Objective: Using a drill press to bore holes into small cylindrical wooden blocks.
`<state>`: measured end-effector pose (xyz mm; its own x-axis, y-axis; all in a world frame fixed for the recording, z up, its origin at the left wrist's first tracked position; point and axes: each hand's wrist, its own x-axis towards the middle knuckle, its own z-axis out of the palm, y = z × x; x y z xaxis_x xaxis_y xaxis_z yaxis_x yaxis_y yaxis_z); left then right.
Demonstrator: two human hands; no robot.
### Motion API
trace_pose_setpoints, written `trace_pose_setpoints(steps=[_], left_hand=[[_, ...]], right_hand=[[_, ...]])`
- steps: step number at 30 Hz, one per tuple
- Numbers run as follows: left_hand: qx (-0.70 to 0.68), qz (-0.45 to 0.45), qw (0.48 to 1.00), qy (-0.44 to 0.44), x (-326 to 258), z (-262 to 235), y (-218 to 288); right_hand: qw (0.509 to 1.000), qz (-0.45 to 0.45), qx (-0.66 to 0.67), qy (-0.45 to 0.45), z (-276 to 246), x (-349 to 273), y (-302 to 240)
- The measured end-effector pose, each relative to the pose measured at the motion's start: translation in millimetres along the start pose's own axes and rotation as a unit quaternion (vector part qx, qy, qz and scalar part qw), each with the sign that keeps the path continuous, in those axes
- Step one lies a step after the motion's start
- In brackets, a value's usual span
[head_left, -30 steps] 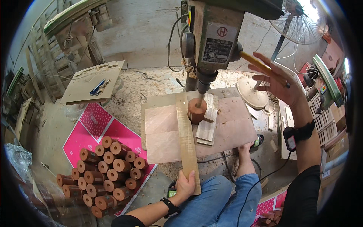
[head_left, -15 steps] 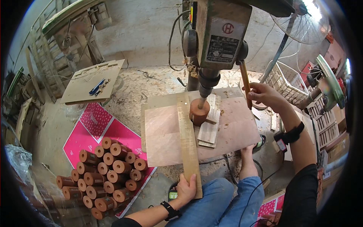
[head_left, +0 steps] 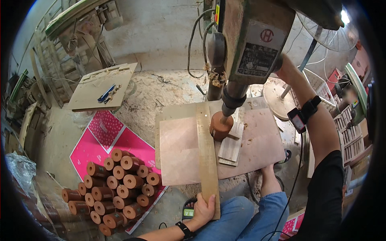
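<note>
My left hand (head_left: pixel 204 209) is closed round the near end of a long flat wooden strip (head_left: pixel 207 164), thumb on top. Far up the board, the strip's edge lies against an upright reddish-brown cylinder (head_left: pixel 220 130). Light wooden slats (head_left: pixel 230 150) rest along its other side. The chuck (head_left: pixel 233 102) of a drill press stands over the cylinder, and its bit goes down into the top. My right hand (head_left: pixel 287 69) is raised beside the drill press head (head_left: pixel 257 48); the head hides its fingers, and the feed lever is out of sight.
A pinkish board (head_left: pixel 177 148) covers the drill table. Many bored cylinders (head_left: pixel 103 194) are piled on a pink sheet (head_left: pixel 138 140) at left. Behind stands a small table (head_left: pixel 102 82) with a blue knife (head_left: pixel 106 93). A fan (head_left: pixel 327 34) and white crate (head_left: pixel 317 84) are at right.
My right hand has moved up and forward from the lever to beside the press head. The chuck sits lower over the cylinder. My left hand still grips the strip; the view has shifted slightly.
</note>
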<state>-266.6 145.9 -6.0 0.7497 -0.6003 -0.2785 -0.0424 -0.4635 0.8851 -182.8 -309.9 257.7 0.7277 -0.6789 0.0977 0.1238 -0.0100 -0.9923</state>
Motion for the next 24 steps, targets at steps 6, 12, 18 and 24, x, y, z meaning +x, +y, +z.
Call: trace_pose_setpoints(steps=[6, 12, 18, 24], left_hand=[[0.004, -0.001, 1.000, -0.001, 0, -1, 1], [0.037, -0.006, 0.999, 0.001, -1, -1, 2], [0.031, -0.002, 0.999, 0.021, -2, -1, 2], [0.036, 0.006, 0.999, 0.034, -2, 1, 2]], right_hand=[[0.982, -0.099, 0.155, 0.033, -3, 30, -58], [0.950, -0.239, 0.080, -0.183, -22, -25, -111], [0.973, -0.208, 0.022, -0.099, -14, -82, -130], [0.967, -0.249, -0.045, -0.017, 5, -90, -119]])
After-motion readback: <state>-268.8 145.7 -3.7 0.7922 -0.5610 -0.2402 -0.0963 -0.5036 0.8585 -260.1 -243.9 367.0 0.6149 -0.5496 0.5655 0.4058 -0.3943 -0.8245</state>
